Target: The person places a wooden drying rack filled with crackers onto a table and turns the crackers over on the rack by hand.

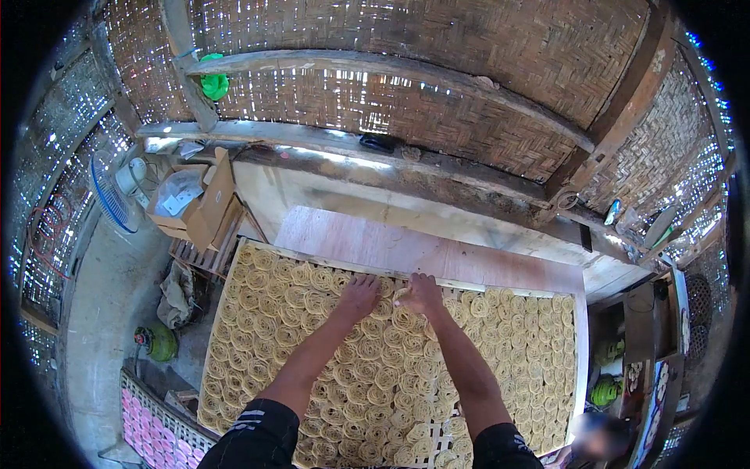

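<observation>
Coiled nests of pale yellow noodles [375, 374] lie in close rows over a wide slatted drying rack [582, 344]. My left hand [361, 297] rests on the nests near the rack's far edge, fingers stretched forward and slightly bent. Just to its right, my right hand [423, 295] is curled at the same edge, its thumb pointing left. A noodle nest [406, 319] sits under that thumb and appears pinched by it; the fingertips are partly hidden.
A pale plywood board [375, 241] lies beyond the rack. At left are a cardboard box [205, 205], a fan [113, 191], a green gas cylinder [160, 342] and a tray of pink pieces [152, 426]. Another person [600, 438] is at lower right. Woven bamboo walls [437, 102] surround the space.
</observation>
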Available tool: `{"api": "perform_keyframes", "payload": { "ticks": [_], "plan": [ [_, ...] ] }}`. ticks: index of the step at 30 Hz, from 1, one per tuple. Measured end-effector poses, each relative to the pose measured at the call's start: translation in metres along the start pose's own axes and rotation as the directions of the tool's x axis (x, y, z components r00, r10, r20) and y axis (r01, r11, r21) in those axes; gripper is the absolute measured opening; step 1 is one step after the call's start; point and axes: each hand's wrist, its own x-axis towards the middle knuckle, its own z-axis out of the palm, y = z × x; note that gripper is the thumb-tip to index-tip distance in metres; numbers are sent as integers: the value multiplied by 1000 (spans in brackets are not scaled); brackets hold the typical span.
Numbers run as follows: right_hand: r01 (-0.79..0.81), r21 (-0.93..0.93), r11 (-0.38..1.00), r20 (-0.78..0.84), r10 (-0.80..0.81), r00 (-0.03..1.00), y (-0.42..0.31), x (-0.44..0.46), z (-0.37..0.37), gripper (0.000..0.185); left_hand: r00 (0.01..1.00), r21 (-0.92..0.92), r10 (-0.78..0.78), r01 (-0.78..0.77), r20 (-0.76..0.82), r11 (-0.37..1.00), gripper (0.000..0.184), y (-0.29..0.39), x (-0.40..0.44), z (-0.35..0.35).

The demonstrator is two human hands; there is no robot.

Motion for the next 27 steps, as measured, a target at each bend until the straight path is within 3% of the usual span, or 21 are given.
{"api": "perform_keyframes", "payload": {
  "ticks": [3, 6, 7, 9, 10, 12, 13, 16, 19, 21, 25, 27],
  "plan": [
    [68, 308, 949, 112, -107, 988, 17, -5, -2, 53, 970, -153, -225, 238, 94, 959, 44, 21, 10, -29],
    [172, 461, 870, -21, -184, 983, 25, -14, -18, 39, 898, -373, -394, 440, 196, 817, 43, 26, 25, -32],
    [268, 341, 901, -140, -233, 962, 25, -15, -23, 37, 871, -448, -437, 491, 226, 747, 43, 26, 27, -28],
    [398, 65, 915, -358, -351, 866, 27, -13, -31, 31, 879, -491, -404, 477, 254, 729, 40, 28, 33, -19],
    [413, -40, 910, -348, -400, 848, 32, -15, -27, 31, 883, -513, -383, 469, 272, 719, 38, 32, 33, -15],
    [440, -249, 863, -308, -502, 808, 40, -20, -18, 32, 938, -474, -344, 321, 39, 820, 34, 36, 33, -20],
    [420, -217, 881, -322, -471, 821, 42, -27, -12, 35, 947, -435, -313, 251, -75, 865, 32, 37, 30, -27],
    [388, -132, 912, -351, -409, 842, 36, -60, 3, 45, 996, -201, -88, 85, -7, 976, 32, 26, 21, -22],
    [377, -88, 922, -367, -382, 848, 10, -91, 15, 58, 980, -181, 187, -196, -65, 964, 39, 19, -3, -14],
    [320, -64, 945, -411, -317, 855, -3, -97, 23, 67, 988, -198, 133, -146, -75, 969, 43, 24, -20, -19],
    [238, 56, 970, -300, -211, 930, -9, -89, 21, 70, 999, -202, 54, -55, -7, 978, 42, 28, -32, -27],
    [160, 3, 987, -323, -150, 934, -16, -85, 27, 68, 979, -154, 97, -70, 178, 986, 41, 30, -19, -38]
  ]
}}
